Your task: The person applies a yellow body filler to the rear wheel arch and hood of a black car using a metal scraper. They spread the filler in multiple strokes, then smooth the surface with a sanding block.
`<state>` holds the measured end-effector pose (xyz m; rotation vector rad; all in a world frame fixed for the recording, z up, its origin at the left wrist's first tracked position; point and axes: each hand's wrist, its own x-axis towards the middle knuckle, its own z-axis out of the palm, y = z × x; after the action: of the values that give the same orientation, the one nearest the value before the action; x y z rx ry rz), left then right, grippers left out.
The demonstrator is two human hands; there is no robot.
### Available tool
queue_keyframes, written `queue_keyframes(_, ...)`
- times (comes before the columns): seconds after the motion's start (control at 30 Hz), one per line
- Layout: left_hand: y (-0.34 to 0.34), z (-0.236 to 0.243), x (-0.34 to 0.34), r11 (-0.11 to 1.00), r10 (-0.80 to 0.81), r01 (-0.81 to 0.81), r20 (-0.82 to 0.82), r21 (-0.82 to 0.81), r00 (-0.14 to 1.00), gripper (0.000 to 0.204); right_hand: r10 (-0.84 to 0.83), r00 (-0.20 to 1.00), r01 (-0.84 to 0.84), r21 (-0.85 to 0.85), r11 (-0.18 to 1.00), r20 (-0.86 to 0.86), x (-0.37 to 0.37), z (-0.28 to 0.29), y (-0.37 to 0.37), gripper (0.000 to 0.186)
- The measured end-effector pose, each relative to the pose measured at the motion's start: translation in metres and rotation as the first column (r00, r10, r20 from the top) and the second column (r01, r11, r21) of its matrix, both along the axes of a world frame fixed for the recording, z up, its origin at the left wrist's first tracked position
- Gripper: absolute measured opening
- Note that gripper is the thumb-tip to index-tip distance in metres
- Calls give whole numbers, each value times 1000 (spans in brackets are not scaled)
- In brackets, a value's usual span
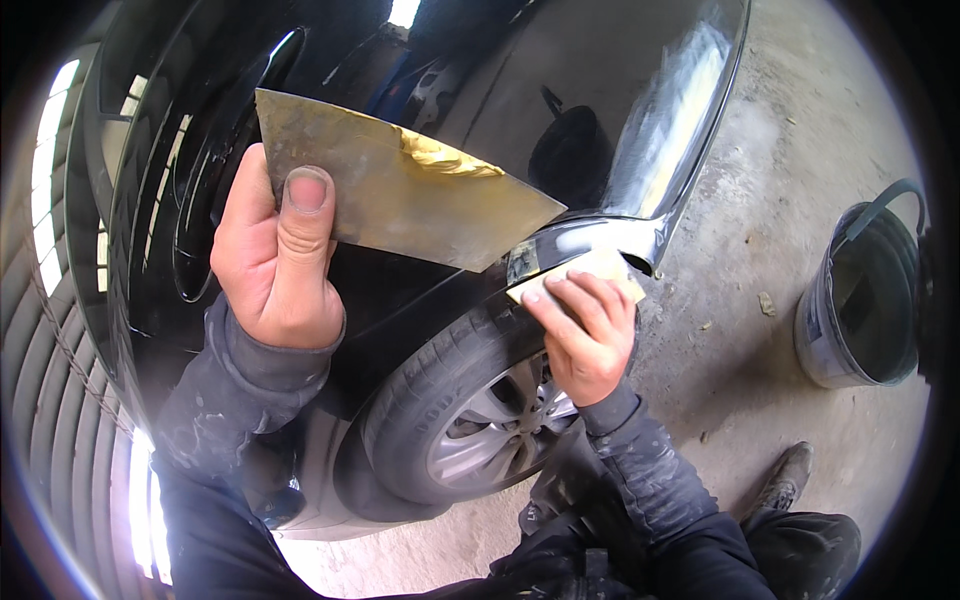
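My left hand [285, 250] grips a flat metal plate [400, 205] at its left end, thumb on top. A smear of yellow body filler [440, 158] lies along the plate's far edge. Lower and to the right, my right hand [590, 335] is closed on a pale yellow spreader [612, 268], fingers over its upper face. The spreader lies against the black car body [400, 300] just above the wheel arch, by a whitish sanded spot [575, 238]. Whether its edge is pressing on the panel is hidden.
Below my hands is the car's wheel [500, 420] with a silver rim. A wider sanded patch [670, 120] runs up the bumper. On the concrete floor [720, 340] at the right stands a dark bucket [825, 320] with its handle raised. My shoe [785, 475] is near it.
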<state>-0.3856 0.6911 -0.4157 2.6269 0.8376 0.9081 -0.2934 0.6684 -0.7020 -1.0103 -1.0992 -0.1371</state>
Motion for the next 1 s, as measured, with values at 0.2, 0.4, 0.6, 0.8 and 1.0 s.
queue_keyframes(0.2, 2, -1, -1, 996, -40, 42, 27, -78, 999, 32, -63, 998, 63, 2, 998, -21, 10, 0, 20, 45)
queue_keyframes(0.4, 3, -3, 0, 999, -30, 31, 28, -37, 999, 34, -66, 996, 67, 3, 998, -61, 7, -1, 29, 49)
queue_keyframes(0.6, 4, -1, -2, 999, -32, 31, -7, -40, 999, 34, -65, 991, 66, 4, 998, -117, -5, -4, 36, 51)
queue_keyframes(0.8, 7, 0, -2, 999, -35, 35, -15, -34, 999, 34, -24, 997, 23, -19, 1000, -79, -14, -13, 17, 48)
queue_keyframes(1.0, 3, -4, -4, 997, -30, 29, -3, -78, 1000, 33, -47, 997, 44, -45, 998, -62, 13, -20, 6, 50)
